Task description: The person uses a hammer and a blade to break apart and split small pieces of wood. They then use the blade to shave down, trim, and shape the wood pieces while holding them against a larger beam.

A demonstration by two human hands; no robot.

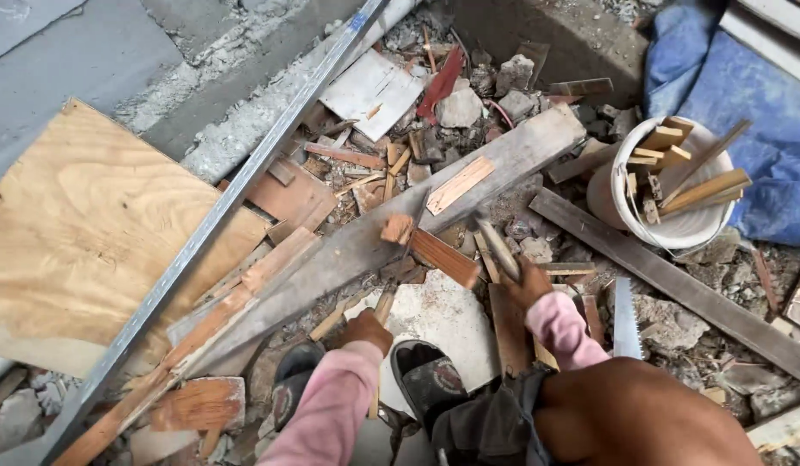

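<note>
right hand (528, 281) clamped on a hammer handle (498, 248), head blurred above the long grey plank (365, 246). left hand (368, 330) fisted around a thin wooden stick (383, 305) at the plank's near edge. plywood sheet (80, 224), metal rail (218, 211), handsaw (626, 319), white bucket (611, 185) of offcuts and rubble surround.

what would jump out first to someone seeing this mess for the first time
The long grey plank slanting across the rubble, with the right hand gripping a hammer handle beside it and the left hand low near the sandals. Next, the white bucket of wood offcuts at right and the plywood sheet at left.
</note>
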